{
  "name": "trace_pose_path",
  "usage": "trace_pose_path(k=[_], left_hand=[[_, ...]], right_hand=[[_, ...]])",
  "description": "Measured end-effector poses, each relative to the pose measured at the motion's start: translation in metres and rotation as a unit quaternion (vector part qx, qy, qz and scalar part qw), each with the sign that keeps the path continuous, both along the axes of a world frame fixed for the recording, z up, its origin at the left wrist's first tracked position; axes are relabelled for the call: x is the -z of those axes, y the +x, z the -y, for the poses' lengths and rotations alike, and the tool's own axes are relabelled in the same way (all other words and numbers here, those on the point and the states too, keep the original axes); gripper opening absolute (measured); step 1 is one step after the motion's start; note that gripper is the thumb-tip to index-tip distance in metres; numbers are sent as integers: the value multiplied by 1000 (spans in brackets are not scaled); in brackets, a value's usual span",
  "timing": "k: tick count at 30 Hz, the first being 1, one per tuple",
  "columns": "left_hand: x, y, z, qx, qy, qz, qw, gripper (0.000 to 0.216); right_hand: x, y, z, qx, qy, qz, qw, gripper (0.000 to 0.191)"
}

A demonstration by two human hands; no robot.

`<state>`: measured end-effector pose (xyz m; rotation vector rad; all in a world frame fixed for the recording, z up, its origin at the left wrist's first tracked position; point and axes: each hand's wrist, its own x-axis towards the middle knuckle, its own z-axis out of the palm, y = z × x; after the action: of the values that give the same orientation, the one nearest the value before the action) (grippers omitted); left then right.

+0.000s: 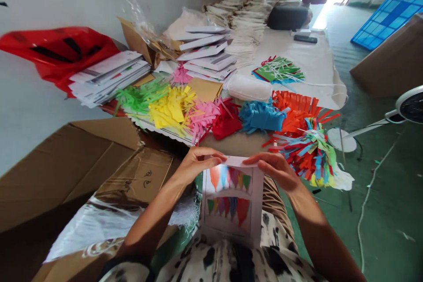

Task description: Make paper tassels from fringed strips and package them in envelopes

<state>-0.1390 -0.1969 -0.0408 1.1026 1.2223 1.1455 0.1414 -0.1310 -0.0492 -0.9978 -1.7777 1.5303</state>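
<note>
Now, a long table (317, 59) under a pale cloth runs away along a grey wall, over a green floor (390, 176). Across its near end lie fringed paper bundles in a row: green (139, 97), yellow (170, 108), pink (203, 116), red (226, 121), blue (261, 116) and orange (297, 110), with a mixed-colour one (312, 152) hanging off the corner. A red bag (56, 53) and stacked white packets (109, 75) sit by the wall, an open cardboard box (66, 163) stands at the left, and a fan (410, 105) is on the right.

The card (231, 202) is over the lap, just short of the table edge, printed face up. Its long axis runs from the person's body towards the table, and its pictured pennants point back at the person. The left hand (198, 163) and right hand (276, 169) each pinch the far short edge, one at each corner.
</note>
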Motion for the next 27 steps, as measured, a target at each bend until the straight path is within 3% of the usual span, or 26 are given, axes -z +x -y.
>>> trace_pose_path(k=[4, 7, 10, 13, 16, 19, 21, 23, 27], left_hand=[[2, 15, 7, -103, -7, -1, 995, 36], [7, 17, 11, -123, -11, 53, 991, 55], [13, 16, 16, -105, -29, 79, 991, 68], [17, 14, 17, -89, -32, 73, 993, 74], [16, 8, 6, -53, 6, 46, 998, 84], [10, -2, -18, 4, 96, -29, 995, 95], [6, -8, -38, 19, 165, -133, 977, 100], [6, -11, -56, 14, 227, -253, 940, 97], [22, -13, -80, 50, 318, -412, 852, 52]], right_hand=[[-3, -17, 3, 45, 16, 7, 999, 27], [3, -16, 9, 44, -62, -43, 996, 41], [13, -8, 15, 51, -124, -69, 989, 41], [22, -4, 16, 67, -131, -66, 987, 34], [26, -8, 3, 101, -76, -63, 990, 26], [23, -19, -18, 147, 5, -60, 987, 22], [22, -26, -32, 165, 29, -51, 985, 25], [24, -30, -41, 175, 33, -37, 983, 29], [32, -34, -44, 173, 66, 41, 982, 34]])
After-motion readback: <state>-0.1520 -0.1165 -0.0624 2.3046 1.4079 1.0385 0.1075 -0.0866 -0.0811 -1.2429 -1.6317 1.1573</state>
